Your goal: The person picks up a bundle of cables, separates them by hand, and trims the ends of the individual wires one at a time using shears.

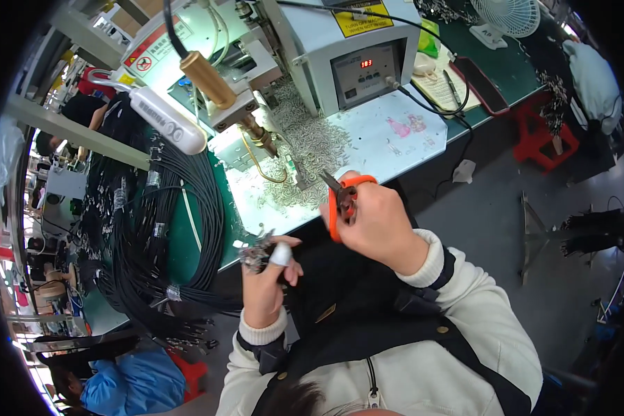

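Factory workshop: bench machine [315, 38] with lit red digits [367, 64] and yellow warning label [361, 19]; small metal pieces [308, 142] heaped on white board [431, 137]; thick bundles of black cables [211, 208] along green worktop [177, 239]; red plastic stool [525, 130] on grey floor [478, 222]; co-worker in blue [132, 381] at lower left, another in dark clothes [82, 109] farther up
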Demonstrator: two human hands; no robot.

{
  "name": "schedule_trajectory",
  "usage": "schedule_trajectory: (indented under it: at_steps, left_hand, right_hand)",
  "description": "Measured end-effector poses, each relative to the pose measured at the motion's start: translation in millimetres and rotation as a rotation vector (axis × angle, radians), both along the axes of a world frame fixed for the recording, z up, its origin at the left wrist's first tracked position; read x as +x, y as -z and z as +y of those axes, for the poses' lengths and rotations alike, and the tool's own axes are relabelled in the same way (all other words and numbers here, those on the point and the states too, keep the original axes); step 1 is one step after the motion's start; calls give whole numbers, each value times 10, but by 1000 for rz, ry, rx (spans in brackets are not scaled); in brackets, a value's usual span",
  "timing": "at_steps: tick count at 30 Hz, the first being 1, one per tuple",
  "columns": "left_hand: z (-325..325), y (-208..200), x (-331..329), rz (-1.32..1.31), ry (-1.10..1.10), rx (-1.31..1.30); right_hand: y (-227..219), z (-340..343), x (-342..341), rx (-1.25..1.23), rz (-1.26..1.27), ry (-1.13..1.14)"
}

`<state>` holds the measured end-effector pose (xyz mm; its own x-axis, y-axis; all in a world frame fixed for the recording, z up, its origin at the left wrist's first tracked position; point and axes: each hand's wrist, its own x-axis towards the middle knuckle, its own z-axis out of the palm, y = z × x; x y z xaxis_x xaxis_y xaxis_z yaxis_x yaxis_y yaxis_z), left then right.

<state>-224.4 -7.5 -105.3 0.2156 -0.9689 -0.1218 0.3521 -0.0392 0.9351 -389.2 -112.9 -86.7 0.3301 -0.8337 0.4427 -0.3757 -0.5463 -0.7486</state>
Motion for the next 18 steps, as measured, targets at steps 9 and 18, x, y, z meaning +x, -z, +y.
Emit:
schedule_trajectory:
  at_steps: [9, 18]
  left_hand:
    - [94, 1, -54, 257, 222, 148]
    - [116, 15, -78, 236, 171, 106]
  right_hand:
    - [-74, 298, 154, 41, -47, -215]
    - [-66, 387, 125, 96, 52, -341]
